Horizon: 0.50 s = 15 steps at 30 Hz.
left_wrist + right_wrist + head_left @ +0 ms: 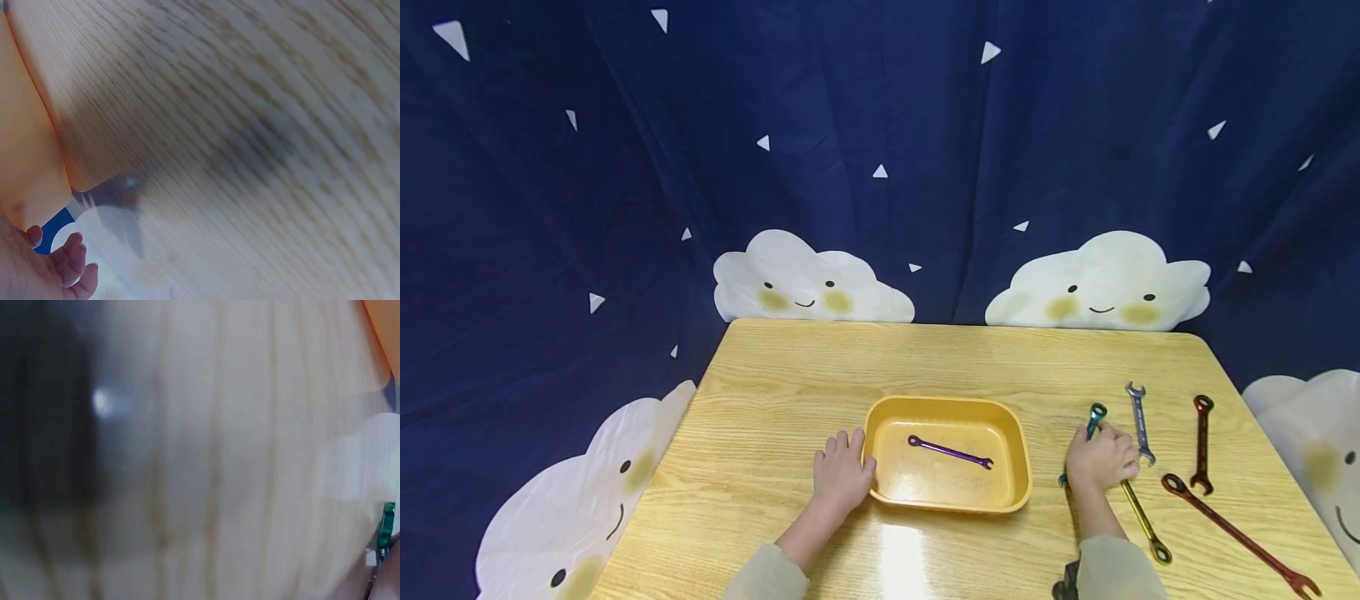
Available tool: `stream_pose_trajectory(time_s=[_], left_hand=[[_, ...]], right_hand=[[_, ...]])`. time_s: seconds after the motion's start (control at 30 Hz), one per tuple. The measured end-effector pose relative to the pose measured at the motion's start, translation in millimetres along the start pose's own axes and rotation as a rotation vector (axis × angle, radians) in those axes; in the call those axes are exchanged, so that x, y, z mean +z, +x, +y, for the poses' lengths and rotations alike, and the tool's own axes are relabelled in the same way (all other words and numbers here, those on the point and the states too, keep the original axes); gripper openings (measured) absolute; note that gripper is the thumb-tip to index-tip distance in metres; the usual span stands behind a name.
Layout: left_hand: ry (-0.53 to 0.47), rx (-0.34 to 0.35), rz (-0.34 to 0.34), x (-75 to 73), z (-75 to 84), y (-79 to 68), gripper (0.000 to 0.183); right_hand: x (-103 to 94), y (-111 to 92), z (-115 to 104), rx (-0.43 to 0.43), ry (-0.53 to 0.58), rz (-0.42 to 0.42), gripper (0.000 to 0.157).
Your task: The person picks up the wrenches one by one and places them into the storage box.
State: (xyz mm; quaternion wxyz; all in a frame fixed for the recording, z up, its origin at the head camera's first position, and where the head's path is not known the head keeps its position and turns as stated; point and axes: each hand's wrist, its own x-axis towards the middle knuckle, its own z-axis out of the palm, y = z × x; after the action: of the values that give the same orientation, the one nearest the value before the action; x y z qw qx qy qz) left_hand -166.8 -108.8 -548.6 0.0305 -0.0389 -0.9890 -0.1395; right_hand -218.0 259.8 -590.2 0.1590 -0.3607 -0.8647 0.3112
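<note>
A yellow plastic tray [951, 503] sits mid-table with a purple wrench [950, 452] lying inside. My left hand [842, 473] is at the tray's left side, fingers loosely spread and thumb at the rim. To the right of the tray, my right hand [1101, 460] lies palm down over a teal wrench [1097, 411] and a gold wrench [1144, 518]. The teal one's two ends show on either side of the hand, and the gold one extends toward the front. How the right fingers lie under the palm is hidden; I cannot tell whether they grip either wrench.
A silver-blue wrench [1139, 421] lies just beyond the right hand. Farther right are a short red wrench [1202, 446] and a long red wrench [1236, 533], which reaches the front right. A dark blue curtain [880, 100] with clouds hangs behind the wooden table [760, 417].
</note>
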Motion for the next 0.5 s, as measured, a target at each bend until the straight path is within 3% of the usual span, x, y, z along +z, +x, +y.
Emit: stream_pose_trajectory(time_s=[0.23,0.5], left_hand=[[0.000,-0.003,-0.006,-0.3,0.8,-0.2,0.033],[0.016,0.001,-0.016,-1.4,0.3,-0.1,0.032]], right_hand=[[4.1,0.3,-0.6,-0.045,0.037,0.031,0.040],[5.1,1.4,-0.3,-0.085,-0.006,0.010,0.040]])
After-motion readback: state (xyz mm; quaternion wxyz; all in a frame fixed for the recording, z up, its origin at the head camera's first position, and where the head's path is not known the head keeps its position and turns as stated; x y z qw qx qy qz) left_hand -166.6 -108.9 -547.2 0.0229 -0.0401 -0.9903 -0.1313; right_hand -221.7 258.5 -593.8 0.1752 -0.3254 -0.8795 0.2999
